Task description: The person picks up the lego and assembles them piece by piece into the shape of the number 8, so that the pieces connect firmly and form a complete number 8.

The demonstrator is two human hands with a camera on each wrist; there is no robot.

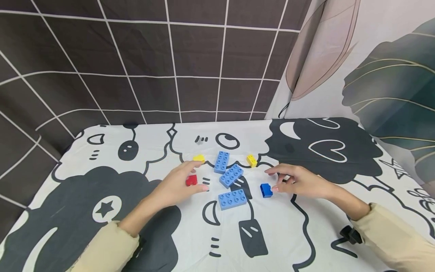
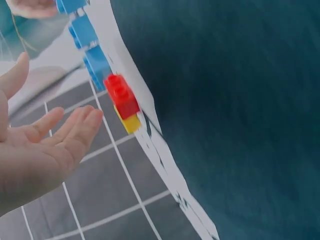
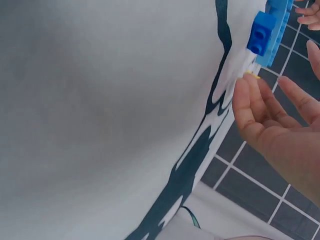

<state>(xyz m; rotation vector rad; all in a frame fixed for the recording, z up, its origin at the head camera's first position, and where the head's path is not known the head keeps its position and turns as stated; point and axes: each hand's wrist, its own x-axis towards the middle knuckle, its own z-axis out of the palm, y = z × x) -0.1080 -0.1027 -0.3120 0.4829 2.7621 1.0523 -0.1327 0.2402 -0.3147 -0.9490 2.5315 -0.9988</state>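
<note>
My left hand (image 1: 174, 185) hovers around a small red brick (image 1: 192, 180), thumb and fingers spread on either side of it. In the left wrist view a gap shows between the fingertips and the red brick (image 2: 121, 97). At the right, my right hand (image 1: 304, 183) is beside a small dark blue brick (image 1: 266, 190), its thumb tip right at the brick's edge and its fingers loosely bent. The right wrist view has that blue brick (image 3: 261, 34) apart from the fingers (image 3: 244, 107). Neither palm holds anything.
Between the hands lie three light blue eight-stud bricks (image 1: 232, 199). Farther back are two small yellow bricks, one (image 1: 199, 158) behind the left fingers and one (image 1: 252, 161) toward the right. A black-and-white patterned cloth (image 1: 153, 241) covers the surface, against a dark grid-patterned curtain (image 1: 197, 49).
</note>
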